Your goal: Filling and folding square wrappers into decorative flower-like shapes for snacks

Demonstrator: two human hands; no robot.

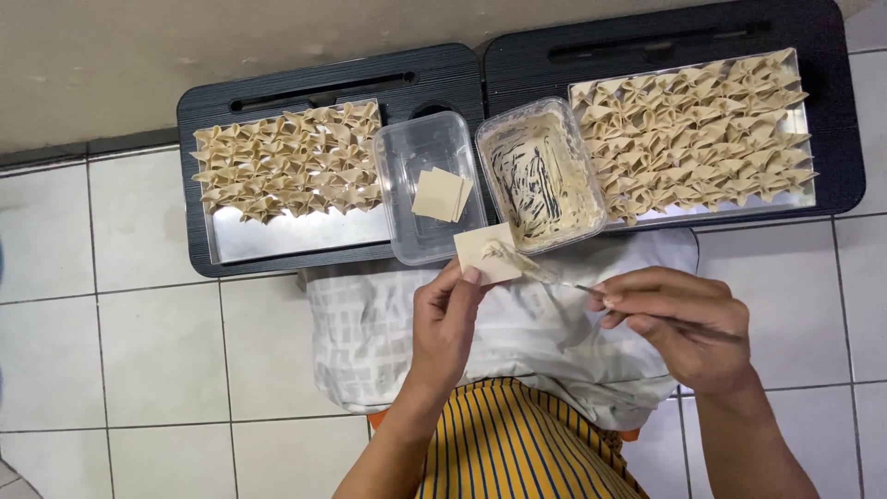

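We pinch a square dumpling wrapper [487, 252] by its lower edge in our left hand [446, 323], fingers closed on it. Our right hand [688, 323], closed around a thin utensil [591, 290], lays its tip on the wrapper. Just above the grip sit a filling tub [540, 176] and a clear container of wrappers [427, 185]; flanking trays [277, 236] hold folded dumplings [286, 162].

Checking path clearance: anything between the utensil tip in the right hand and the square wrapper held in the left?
Nothing visible. The right hand holds the thin utensil, whose tip already rests on the wrapper held by the left hand.
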